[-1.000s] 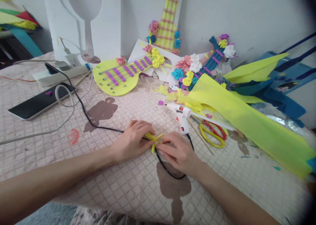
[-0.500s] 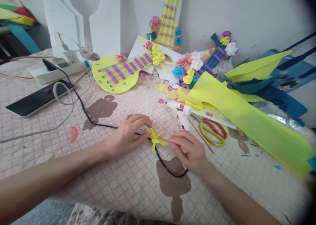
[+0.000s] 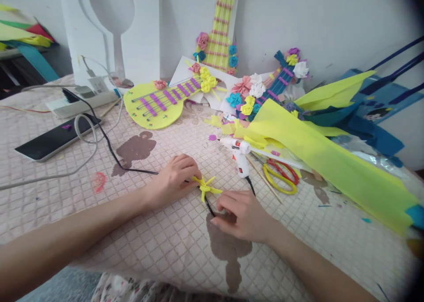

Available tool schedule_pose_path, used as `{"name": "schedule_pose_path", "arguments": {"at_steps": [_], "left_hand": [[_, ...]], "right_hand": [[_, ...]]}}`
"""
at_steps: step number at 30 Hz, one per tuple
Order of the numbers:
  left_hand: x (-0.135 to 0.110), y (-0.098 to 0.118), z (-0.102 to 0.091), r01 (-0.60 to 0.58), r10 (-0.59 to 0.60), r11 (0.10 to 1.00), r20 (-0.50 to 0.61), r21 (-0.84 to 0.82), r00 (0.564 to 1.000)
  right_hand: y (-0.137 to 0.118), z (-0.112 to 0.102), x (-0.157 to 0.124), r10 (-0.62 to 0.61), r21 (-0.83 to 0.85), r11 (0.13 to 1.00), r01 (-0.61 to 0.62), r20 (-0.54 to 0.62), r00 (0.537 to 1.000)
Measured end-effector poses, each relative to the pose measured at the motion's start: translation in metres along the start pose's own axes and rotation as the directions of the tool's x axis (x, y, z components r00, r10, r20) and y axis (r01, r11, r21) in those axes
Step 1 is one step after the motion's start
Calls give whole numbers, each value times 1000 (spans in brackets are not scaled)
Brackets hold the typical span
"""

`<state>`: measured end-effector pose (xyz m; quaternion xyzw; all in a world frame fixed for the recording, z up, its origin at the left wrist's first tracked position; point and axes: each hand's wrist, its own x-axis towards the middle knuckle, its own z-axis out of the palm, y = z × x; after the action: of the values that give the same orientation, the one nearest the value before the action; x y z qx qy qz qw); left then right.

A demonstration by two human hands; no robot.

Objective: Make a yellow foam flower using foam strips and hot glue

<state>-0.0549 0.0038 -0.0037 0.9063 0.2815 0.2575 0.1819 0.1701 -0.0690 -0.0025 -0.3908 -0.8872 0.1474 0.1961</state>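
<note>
A small yellow paper piece with several narrow strips spreading out like a star (image 3: 206, 188) is pinched by one strip in my left hand (image 3: 175, 176). It is over the black cord (image 3: 209, 205). My right hand (image 3: 245, 216) is just right of the piece, fingers curled, with a gap between thumb and forefinger near the cord. I see nothing held in it. Beyond my right hand lies a white glue gun (image 3: 240, 158), its black cord running down behind that hand.
Red and yellow-handled scissors (image 3: 281, 177) and a wooden stick (image 3: 265, 180) lie right of the glue gun. A yellow paper sheet (image 3: 318, 160) stretches along the right. Behind are a yellow paper guitar (image 3: 155, 116) and paper flowers (image 3: 248, 90). A phone (image 3: 56, 136) and power strip (image 3: 79, 105) sit left.
My right hand has moved down and away from the yellow piece's strip tip, toward the black cord, and its thumb has spread. My left hand still pinches the piece. The view has shifted slightly.
</note>
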Motion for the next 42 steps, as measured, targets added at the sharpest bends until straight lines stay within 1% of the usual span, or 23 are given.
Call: {"name": "schedule_pose_path", "arguments": {"at_steps": [3, 7, 11, 13, 15, 17, 19, 21, 24, 26, 29, 31, 34, 38, 40, 42], "left_hand": [[1, 0, 1, -2, 2, 1000, 15, 9, 1000], [4, 1, 1, 5, -5, 1000, 24, -1, 1000], [6, -1, -6, -29, 29, 1000, -38, -10, 999], [8, -3, -11, -64, 63, 998, -64, -2, 996], [10, -4, -16, -113, 113, 994, -68, 9, 991], [13, -5, -20, -168, 169, 986, -48, 18, 984], [17, -5, -22, -217, 217, 976, -6, 19, 976], [20, -5, -22, -262, 260, 965, 60, 16, 964], [25, -6, -19, -314, 309, 949, 157, 3, 938], [26, -7, -16, -329, 325, 944, 197, -12, 925], [26, -10, -12, -340, 340, 940, 223, -36, 914], [25, -13, -11, -346, 349, 937, 218, -52, 911], [22, -16, -10, -331, 341, 940, 170, -86, 924], [15, -18, -11, -272, 279, 948, 20, -165, 960], [12, -16, -12, -243, 240, 945, -40, -221, 970], [11, -10, -16, -210, 199, 936, -67, -282, 978]], "right_hand": [[-2, 4, 0, 19, -54, 998, -16, 48, 999], [-2, 9, -2, -2, -117, 993, 6, 40, 999], [-1, 12, -2, -11, -196, 980, 13, 13, 1000], [1, 13, -2, 5, -235, 972, -6, -7, 1000], [6, 11, -1, 48, -270, 961, -59, -44, 998], [14, 9, 0, 129, -305, 941, -150, -88, 988], [21, 6, 1, 217, -328, 912, -248, -128, 968], [26, 4, 2, 279, -329, 891, -312, -145, 949], [28, 2, 2, 313, -299, 892, -339, -131, 941], [27, 1, 2, 320, -255, 904, -343, -128, 939], [25, 0, 1, 321, -142, 928, -344, -164, 933], [25, 0, 2, 317, -63, 940, -335, -201, 927], [23, -1, 2, 305, 38, 951, -306, -255, 918], [20, -2, 3, 293, 137, 955, -262, -318, 902], [19, -2, 3, 293, 167, 954, -249, -332, 897], [17, -3, 3, 288, 194, 953, -233, -338, 896]]}}
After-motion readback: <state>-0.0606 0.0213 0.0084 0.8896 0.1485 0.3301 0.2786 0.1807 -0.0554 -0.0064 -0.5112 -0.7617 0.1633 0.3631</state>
